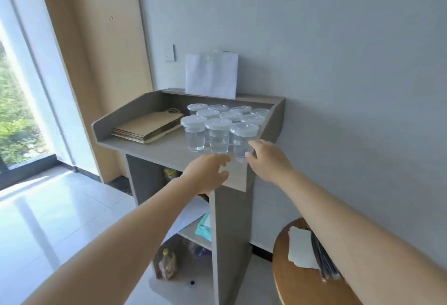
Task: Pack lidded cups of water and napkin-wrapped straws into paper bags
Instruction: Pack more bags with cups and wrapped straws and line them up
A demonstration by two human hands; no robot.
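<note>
I see my left hand (pixel 208 171) and right hand (pixel 268 159) at the near side of the lidded cups (pixel 217 124) on the surface (pixel 157 149). Fingers (pixel 223 159) of both released, grasping nothing.

A plain grey wall (pixel 338 50) runs behind a grey bench (pixel 229 232) with open shelves below. To the left, a pale wooden panel (pixel 96 38) meets a tall window (pixel 14 99). Daylight glares off the glossy tiled floor (pixel 48 208). A round wooden table (pixel 302 285) stands near the bench.

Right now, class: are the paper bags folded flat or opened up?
Folded flat: the bags lie in a thin stack on the stand.
</note>
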